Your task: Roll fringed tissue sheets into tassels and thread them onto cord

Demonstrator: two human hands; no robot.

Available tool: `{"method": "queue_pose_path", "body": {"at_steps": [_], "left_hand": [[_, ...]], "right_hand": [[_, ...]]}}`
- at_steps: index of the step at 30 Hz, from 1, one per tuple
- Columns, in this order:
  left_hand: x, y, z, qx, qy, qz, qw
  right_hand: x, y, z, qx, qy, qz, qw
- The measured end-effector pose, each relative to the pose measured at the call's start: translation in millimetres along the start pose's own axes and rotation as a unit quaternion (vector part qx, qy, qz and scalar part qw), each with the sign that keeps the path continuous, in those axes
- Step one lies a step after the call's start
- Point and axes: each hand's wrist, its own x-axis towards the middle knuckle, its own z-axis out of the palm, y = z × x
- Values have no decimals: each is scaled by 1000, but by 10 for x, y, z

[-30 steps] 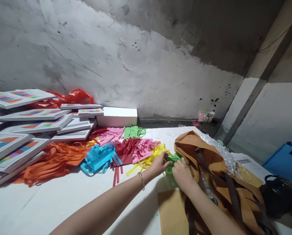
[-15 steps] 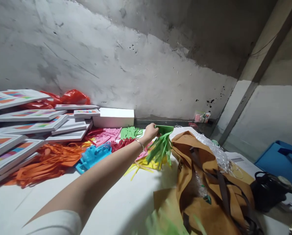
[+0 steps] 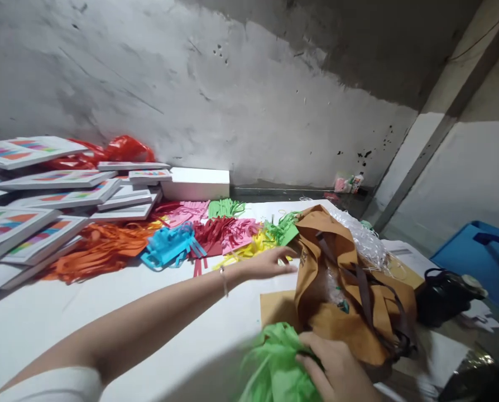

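The green fringed bundle (image 3: 281, 365), at six o'clock in view, is pinched between the right hand's (image 3: 335, 365) thumb and curled fingers, the left hand (image 3: 272, 262) half-open and empty at twelve o'clock from it, brown bag (image 3: 350, 329) at two, coloured fringes (image 3: 216, 237) at eleven.

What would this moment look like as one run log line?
left hand: open, beside brown bag | right hand: holding green fringe | table: orange fringe, blue fringe, white box
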Motion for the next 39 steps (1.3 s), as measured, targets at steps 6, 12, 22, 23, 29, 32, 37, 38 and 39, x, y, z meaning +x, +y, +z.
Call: {"method": "queue_pose_path", "body": {"at_steps": [6, 12, 22, 23, 29, 32, 37, 38, 39], "left_hand": [[-1058, 533, 181, 149, -86, 16, 985], [-1858, 552, -21, 169, 38, -50, 984], [-2751, 215, -187, 239, 184, -131, 944], [-2869, 231, -221, 262, 207, -124, 934], [-3883, 8, -85, 479, 223, -103, 843], [-4362, -175, 155, 469, 164, -200, 844], [-4363, 88, 622, 358, 123, -189, 906], [-4241, 153, 735, 339, 113, -168, 919], [-4103, 191, 855, 326, 106, -147, 928]], "right_hand": [[311, -342, -139, 75, 5, 9, 997], [400, -620, -2, 63, -60, -79, 993], [486, -900, 284, -134, 167, -362, 907], [451, -911, 322, -156, 200, -387, 887], [115, -886, 1116, -205, 200, -481, 829], [-9, -790, 1663, -173, 181, -458, 853], [-112, -781, 2043, -140, 133, -404, 894], [-113, -809, 2051, -142, 125, -398, 898], [-106, -840, 2054, -147, 119, -397, 898]]}}
